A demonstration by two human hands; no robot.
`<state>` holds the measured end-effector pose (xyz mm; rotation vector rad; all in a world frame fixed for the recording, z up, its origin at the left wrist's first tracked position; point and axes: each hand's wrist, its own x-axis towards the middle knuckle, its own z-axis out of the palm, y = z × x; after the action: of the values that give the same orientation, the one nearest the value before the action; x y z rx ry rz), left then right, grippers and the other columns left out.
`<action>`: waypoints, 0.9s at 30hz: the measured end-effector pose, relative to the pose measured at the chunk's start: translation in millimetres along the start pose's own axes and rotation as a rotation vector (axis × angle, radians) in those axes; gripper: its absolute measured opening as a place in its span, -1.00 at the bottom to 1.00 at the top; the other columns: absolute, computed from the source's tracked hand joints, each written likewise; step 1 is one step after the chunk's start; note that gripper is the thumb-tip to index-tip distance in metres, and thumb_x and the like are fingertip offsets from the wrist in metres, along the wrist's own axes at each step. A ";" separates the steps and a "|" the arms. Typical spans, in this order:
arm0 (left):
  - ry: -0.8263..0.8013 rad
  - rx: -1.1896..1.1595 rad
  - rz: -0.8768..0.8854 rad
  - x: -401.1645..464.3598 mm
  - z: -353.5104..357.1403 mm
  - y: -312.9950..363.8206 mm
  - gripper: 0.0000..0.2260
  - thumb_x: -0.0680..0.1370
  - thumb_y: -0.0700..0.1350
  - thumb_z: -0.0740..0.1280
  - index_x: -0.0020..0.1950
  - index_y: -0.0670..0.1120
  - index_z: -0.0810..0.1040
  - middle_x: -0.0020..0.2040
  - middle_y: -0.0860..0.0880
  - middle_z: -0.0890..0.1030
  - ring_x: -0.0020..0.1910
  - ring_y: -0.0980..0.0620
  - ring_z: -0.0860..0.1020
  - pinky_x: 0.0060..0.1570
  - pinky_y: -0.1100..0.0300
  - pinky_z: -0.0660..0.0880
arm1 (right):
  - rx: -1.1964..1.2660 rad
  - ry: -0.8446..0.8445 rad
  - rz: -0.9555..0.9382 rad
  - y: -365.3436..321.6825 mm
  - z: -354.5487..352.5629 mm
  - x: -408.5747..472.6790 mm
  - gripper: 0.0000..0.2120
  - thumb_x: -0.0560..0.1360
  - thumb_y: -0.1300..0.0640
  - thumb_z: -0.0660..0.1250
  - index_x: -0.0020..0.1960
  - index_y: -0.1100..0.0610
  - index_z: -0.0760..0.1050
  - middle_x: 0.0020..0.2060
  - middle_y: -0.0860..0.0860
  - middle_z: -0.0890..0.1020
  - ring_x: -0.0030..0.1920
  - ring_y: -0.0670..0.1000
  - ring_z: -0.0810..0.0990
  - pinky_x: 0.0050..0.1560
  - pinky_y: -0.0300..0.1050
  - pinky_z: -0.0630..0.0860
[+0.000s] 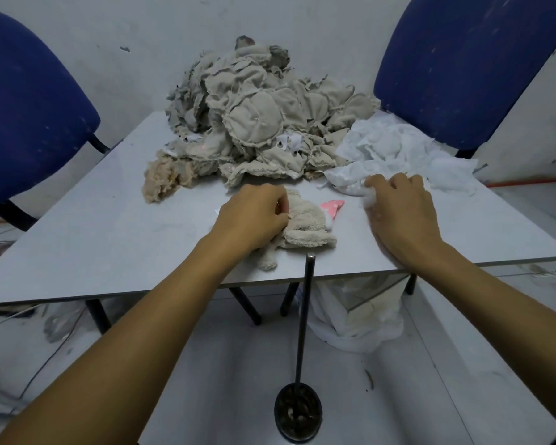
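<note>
I see 2 blue chairs, 1 (29,107) at the far left and 1 (463,65) at the far right, both by the white wall. Between them is the grey counter (109,220).

At the back of the counter sits 1 big heap of beige cloth pieces (260,117), too many to count. It lies right behind my hands. 1 fluffy tan lump (161,183) sticks out at the heap's left end. To the right of the heap is 1 pile of white fluff (398,149), and the 2 touch.

1 thin black rod (304,316) stands up from a round base (297,412) on the floor. It rises between my 2 arms, and its top shows in front of the counter's near edge. 1 white bag (357,319) sits under the counter, to the right of the rod.

My left hand (254,216) is curled tight and grips 1 fuzzy beige piece (305,226). That piece lies flat on the counter near the front edge, with 1 end hanging a little over it.

1 small pink piece (333,207) lies just beside the beige piece, between my hands.

My right hand (402,213) rests on the counter with its fingers bent down, pinching a bit at the near edge of the white fluff.
</note>
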<state>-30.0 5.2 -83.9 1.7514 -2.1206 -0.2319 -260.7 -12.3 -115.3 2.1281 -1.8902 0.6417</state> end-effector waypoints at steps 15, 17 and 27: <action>0.117 0.001 0.050 -4.8 12.2 8.3 -0.92 0.54 -0.17 0.33 -0.05 -0.12 0.61 -0.12 -0.09 0.64 -0.06 -0.09 0.57 -0.04 -0.03 0.55 | 1.079 0.010 0.220 -39.1 -24.1 0.1 -0.79 0.64 0.07 0.26 0.15 0.03 0.24 -0.10 0.02 0.50 -0.17 0.05 0.64 -0.35 -0.02 0.65; 0.130 -0.046 0.005 -5.3 11.5 12.6 -0.91 0.53 -0.14 0.36 -0.07 -0.10 0.66 -0.14 -0.08 0.66 -0.07 -0.07 0.59 -0.05 0.02 0.56 | 1.152 -0.017 0.215 -47.8 -27.6 -1.0 -0.78 0.60 0.12 0.34 0.16 0.03 0.32 -0.04 0.02 0.49 -0.25 0.01 0.67 -0.35 -0.05 0.65; -0.068 -0.819 -0.285 -5.9 14.0 14.8 -0.92 0.54 -0.24 0.39 -0.07 -0.09 0.65 -0.36 -0.05 0.59 -0.42 0.00 0.52 -0.43 0.24 0.36 | 1.000 -0.026 0.060 -66.6 -9.7 -23.1 -0.70 0.44 0.23 0.43 0.11 -0.04 0.50 0.08 -0.09 0.57 0.10 -0.19 0.51 0.03 -0.32 0.43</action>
<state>-48.0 12.5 -92.4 1.5075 -1.4582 -1.0728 -198.7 22.2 -109.5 2.5663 -1.8375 1.8834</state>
